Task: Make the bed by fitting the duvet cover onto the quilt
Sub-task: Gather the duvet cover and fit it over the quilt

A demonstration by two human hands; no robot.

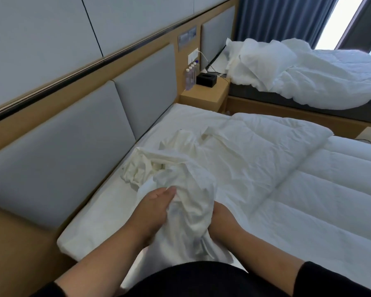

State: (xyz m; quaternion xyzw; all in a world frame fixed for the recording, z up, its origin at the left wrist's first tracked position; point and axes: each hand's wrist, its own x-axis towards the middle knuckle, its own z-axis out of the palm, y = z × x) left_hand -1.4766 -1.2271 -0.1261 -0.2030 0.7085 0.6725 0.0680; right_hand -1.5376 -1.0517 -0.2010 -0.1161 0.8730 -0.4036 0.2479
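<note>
A white duvet cover lies bunched and crumpled at the head of the near bed, its bulk trailing over the quilt. My left hand grips a gathered fold of it from the left. My right hand clutches the same bundle from the right, its fingers partly buried in the cloth. The white quilt, stitched in padded channels, lies spread over the bed to the right, with one corner folded back toward the headboard.
A grey padded headboard runs along the left. A wooden nightstand holds water bottles and a black tissue box. Beyond it a second bed carries rumpled white bedding below blue curtains.
</note>
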